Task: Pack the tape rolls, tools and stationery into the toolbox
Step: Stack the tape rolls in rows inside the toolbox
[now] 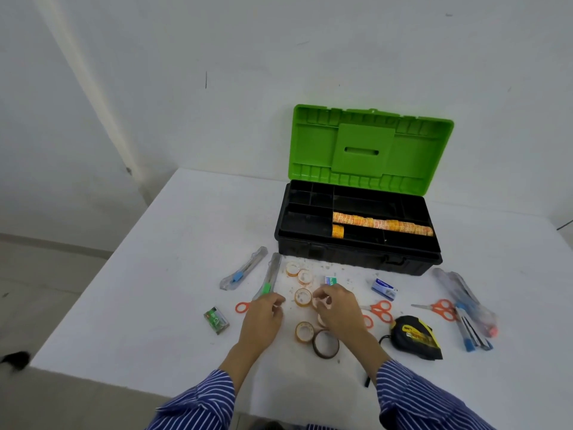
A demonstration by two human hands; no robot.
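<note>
Your white tabletop [155,305] stands against a plain white wall [217,72], its left corner jutting over a grey floor [46,274]. The toolbox [356,252] sits open at the far edge, green lid [372,150] upright, a row of orange tape rolls [383,224] in its tray. Near the front edge your left hand [263,321] hangs with curled fingers — whether they grasp anything, I cannot tell. Your right hand [338,305] pinches a small tape roll [319,302], with loose tape rolls [303,297] just beside it — scissors [379,310] and a tape measure [415,336] lie toward the right edge.
</note>
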